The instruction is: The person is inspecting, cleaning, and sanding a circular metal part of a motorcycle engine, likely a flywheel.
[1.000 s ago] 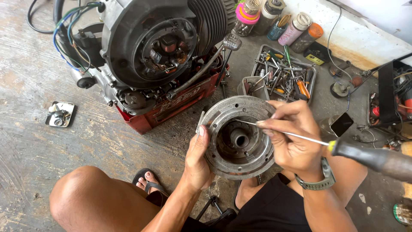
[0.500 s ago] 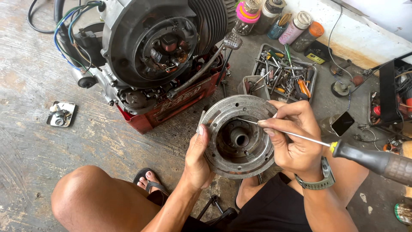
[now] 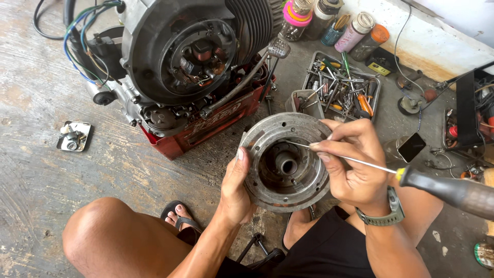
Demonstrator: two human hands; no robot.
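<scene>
The left hand [image 3: 235,188] is clamped on the rim of the round grey metal flywheel [image 3: 286,161], held above the lap. The right hand [image 3: 355,164] pinches a thin-shafted black-handled screwdriver [image 3: 447,190], tip inside. A slip could gouge the hub or jab the left thumb just beside it.

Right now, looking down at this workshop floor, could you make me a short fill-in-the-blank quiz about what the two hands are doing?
1. The left hand steadies a round metal ____ by its rim.
2. The right hand pinches the thin shaft of a ____ with a dark handle.
3. The wrist of the right hand wears a ____.
4. The engine rests on a ____ stand.

Missing words: flywheel; screwdriver; watch; red
</scene>
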